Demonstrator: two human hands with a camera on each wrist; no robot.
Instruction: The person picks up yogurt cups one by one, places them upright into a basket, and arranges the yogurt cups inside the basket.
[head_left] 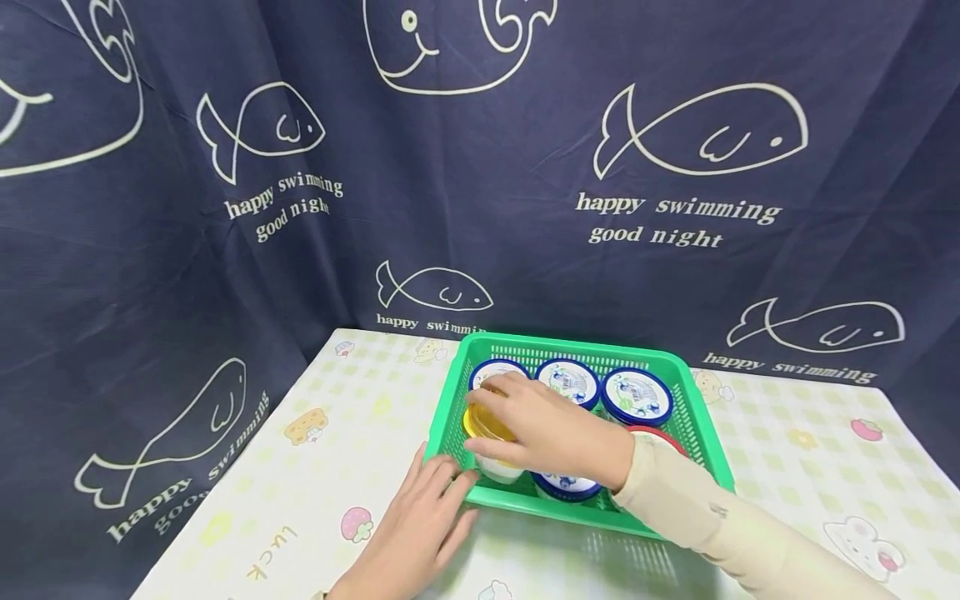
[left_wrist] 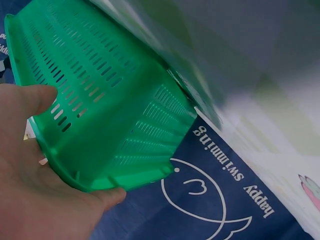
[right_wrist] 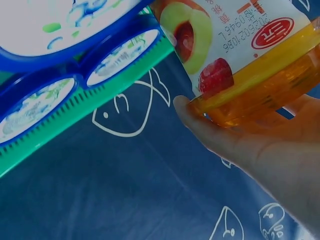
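My right hand [head_left: 543, 425] grips a yogurt cup [right_wrist: 225, 47] by its amber-yellow lid [head_left: 487, 423], at the near left of a green plastic basket [head_left: 555, 514]. Peach and raspberry pictures show on the cup's label in the right wrist view. My left hand [head_left: 420, 521] holds the basket's near left corner. In the left wrist view its thumb [left_wrist: 37, 97] lies against the slotted outer wall. Several blue-lidded cups [head_left: 567, 383] stand in the basket, one partly under my right hand. A red-rimmed lid [head_left: 662, 437] is partly covered by my right wrist.
The basket stands on a table with a checked, cartoon-printed cloth [head_left: 300, 475]. Just behind it hangs a dark blue curtain [head_left: 525, 208] with white fish drawings, which also runs along the left side.
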